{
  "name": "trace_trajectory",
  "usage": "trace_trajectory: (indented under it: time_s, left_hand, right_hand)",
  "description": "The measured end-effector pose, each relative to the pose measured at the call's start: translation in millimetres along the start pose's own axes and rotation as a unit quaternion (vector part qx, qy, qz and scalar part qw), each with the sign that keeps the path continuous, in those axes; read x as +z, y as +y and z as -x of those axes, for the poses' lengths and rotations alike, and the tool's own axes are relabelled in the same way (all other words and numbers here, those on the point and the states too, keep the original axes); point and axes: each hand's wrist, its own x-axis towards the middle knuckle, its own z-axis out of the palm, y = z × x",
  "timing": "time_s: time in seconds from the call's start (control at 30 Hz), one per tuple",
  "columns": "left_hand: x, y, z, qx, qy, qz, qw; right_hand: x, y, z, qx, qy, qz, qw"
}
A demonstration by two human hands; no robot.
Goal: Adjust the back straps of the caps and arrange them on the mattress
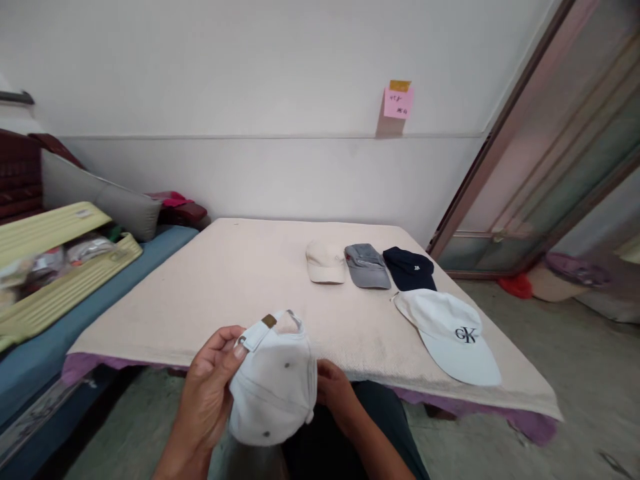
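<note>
A white cap (275, 387) is held up over the near edge of the table, its back strap and brown-ended buckle toward the top. My left hand (213, 383) pinches the strap at the cap's left side. On the right side my right hand (335, 393) grips the cap's edge, its fingertips partly hidden behind it. Farther back lie a cream cap (325, 262), a grey cap (367, 267) and a dark navy cap (410, 269) in a row. A large white cap with dark letters (450, 333) rests at the table's right side, brim toward me.
The table (200, 287) has a cream cloth over a purple one. To the left, a blue-covered seat (173, 243) holds a grey cushion (107, 193) and a yellow slatted container (75, 280) with bagged items. A pink note (399, 102) is on the wall.
</note>
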Motion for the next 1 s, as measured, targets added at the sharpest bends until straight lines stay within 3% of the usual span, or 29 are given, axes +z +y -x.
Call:
trace_trajectory:
  time_s: [0.1, 0.17, 0.3, 0.37, 0.43, 0.6, 0.7, 0.83, 0.93, 1.0]
  left_hand:
    - [-2.8, -1.1, 5.5, -0.013, -0.009, -0.03, 0.999]
    - [-3.7, -5.6, 8.3, -0.027, -0.025, -0.046, 0.998]
    - [-1.3, -17.6, 14.0, -0.052, -0.044, -0.053, 0.996]
    - [0.2, -21.8, 17.3, -0.066, -0.048, -0.059, 0.995]
    - [0.0, -24.7, 20.1, -0.079, -0.065, -0.072, 0.992]
    - [-5.5, -32.4, 22.2, -0.091, -0.108, -0.126, 0.982]
    - [-8.5, -36.0, 21.2, -0.035, -0.098, -0.206, 0.973]
    - [-10.5, -35.2, 19.6, 0.041, -0.123, -0.317, 0.94]
    - [-8.0, -33.2, 19.2, 0.045, -0.149, -0.353, 0.922]
    - [-2.6, -32.0, 19.9, 0.053, -0.158, -0.367, 0.915]
  right_hand:
    - [-7.3, -22.7, 7.5, -0.06, 0.118, -0.015, 0.991]
    - [-3.5, -45.7, 20.6, -0.133, 0.129, -0.015, 0.983]
    - [23.9, -86.7, 59.5, -0.282, 0.019, 0.104, 0.953]
    - [39.5, -96.4, 76.2, -0.365, -0.036, 0.217, 0.905]
    - [51.1, -98.3, 86.3, -0.406, -0.07, 0.293, 0.863]
    - [59.8, -90.0, 89.3, -0.405, -0.095, 0.377, 0.827]
    - [59.1, -88.1, 88.3, -0.393, -0.103, 0.422, 0.81]
    - [57.9, -86.6, 87.3, -0.401, -0.092, 0.454, 0.79]
    - [56.4, -83.8, 86.0, -0.428, -0.073, 0.427, 0.793]
    - [54.6, -83.2, 85.8, -0.437, -0.057, 0.382, 0.812]
